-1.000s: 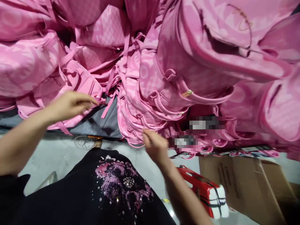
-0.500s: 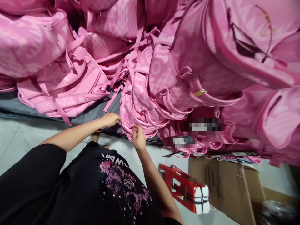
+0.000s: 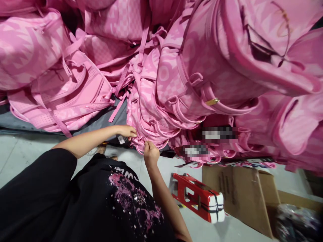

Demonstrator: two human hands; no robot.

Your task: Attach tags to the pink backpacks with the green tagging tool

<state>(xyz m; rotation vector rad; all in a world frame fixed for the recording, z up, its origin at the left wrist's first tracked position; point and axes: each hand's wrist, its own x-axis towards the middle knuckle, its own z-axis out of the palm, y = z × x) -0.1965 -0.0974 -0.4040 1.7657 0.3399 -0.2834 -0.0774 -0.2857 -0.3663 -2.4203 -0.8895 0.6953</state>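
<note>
Pink backpacks, checked in paler pink
Black shirt with pink sparkly print; red stool, white-tipped; brown cardboard

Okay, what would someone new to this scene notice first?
A heap of pink backpacks fills the whole upper picture. At its lower edge, the left hand rests on the lowest backpack and the right hand pinches it. On the floor lower right lie a red stool and a cardboard box.

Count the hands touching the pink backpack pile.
2. The left hand lies on the bottom edge of a pink backpack; the right hand pinches that edge just beside it. No other hands show.
</note>
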